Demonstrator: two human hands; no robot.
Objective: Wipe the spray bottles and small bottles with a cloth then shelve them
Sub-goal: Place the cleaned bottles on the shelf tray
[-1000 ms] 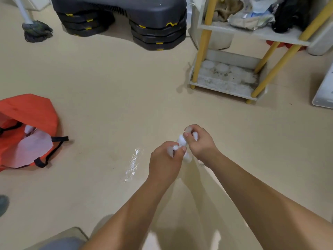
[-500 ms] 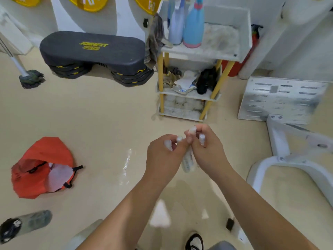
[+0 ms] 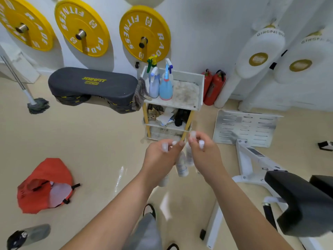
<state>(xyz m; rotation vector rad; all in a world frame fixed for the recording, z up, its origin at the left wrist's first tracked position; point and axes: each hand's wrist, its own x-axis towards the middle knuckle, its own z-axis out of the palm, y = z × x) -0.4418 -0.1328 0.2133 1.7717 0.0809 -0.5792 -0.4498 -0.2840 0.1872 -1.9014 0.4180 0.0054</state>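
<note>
1. Nearest, at near left on the beige floor: a grey drinking bottle with a black cap (image 3: pixel 27 235), lying flat. A little farther, a slumped red fabric bag (image 3: pixel 45 184). Well apart from the work and seemingly no part of it.
2. At centre, gripped tight in the left hand (image 3: pixel 159 156) and the right hand (image 3: pixel 205 156): a cluster of small white plastic bottles (image 3: pixel 182 167), with caps poking up between curled fingers and bodies hanging below the palms. Probably bunched this way to carry the lot in one trip. Impossible to count through the blur.
3. No cloth visible in either hand, so likely past wiping and on to shelving.
4. Just beyond the hands: a white three-tier cart with yellow legs (image 3: pixel 200 91).
   - Upright at the left of its top tray, side by side: a pale lilac spray bottle (image 3: pixel 154 86) and a light blue spray bottle (image 3: pixel 165 88).
   - Room to their right, a likely spot for the small ones.
   - Draped over the cart's left edge, within easy reach: a grey cloth (image 3: pixel 139 94).
5. Farthest:
   - at left, a black step platform (image 3: pixel 91 85);
   - at right, two red fire extinguishers (image 3: pixel 214 87);
   - on the wall, yellow weight plates (image 3: pixel 145 33).
</note>
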